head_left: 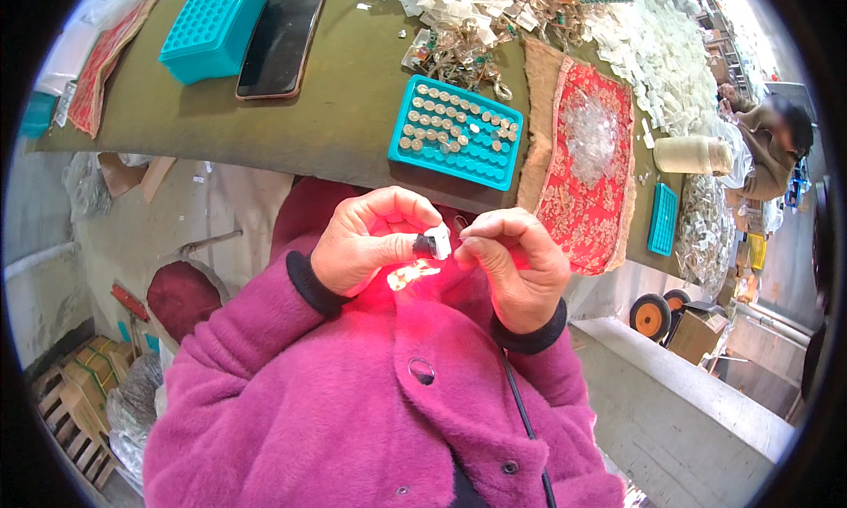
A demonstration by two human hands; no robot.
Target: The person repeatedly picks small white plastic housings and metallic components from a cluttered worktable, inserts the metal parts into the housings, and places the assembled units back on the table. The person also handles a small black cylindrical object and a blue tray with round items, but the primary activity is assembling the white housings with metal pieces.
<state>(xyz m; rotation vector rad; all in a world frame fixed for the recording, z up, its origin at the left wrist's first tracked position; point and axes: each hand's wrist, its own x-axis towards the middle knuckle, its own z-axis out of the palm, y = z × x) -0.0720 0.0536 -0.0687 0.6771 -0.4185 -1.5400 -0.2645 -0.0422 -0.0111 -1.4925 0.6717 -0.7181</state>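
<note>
Held up at my chest, in front of the table edge, is a small white plastic part point(441, 241), pinched between the thumb and fingers of my left hand point(362, 239). A dark wrap covers that thumb's tip. Close beside it, my right hand point(525, 265) has its thumb and index finger pressed together; a thin, wire-like thing shows at the fingertips, too fine to name. Bright red light glows on my coat under the hands. Just beyond them, a teal tray point(454, 175) holds rows of small round metallic pieces, some of its pits bare.
Right of the tray lies a red patterned cloth point(573, 226) with clear bits on it. Piles of white plastic parts point(653, 49) cover the far side. A phone point(282, 41) and teal rack point(207, 32) are at the left. Another person point(772, 146) sits at the right.
</note>
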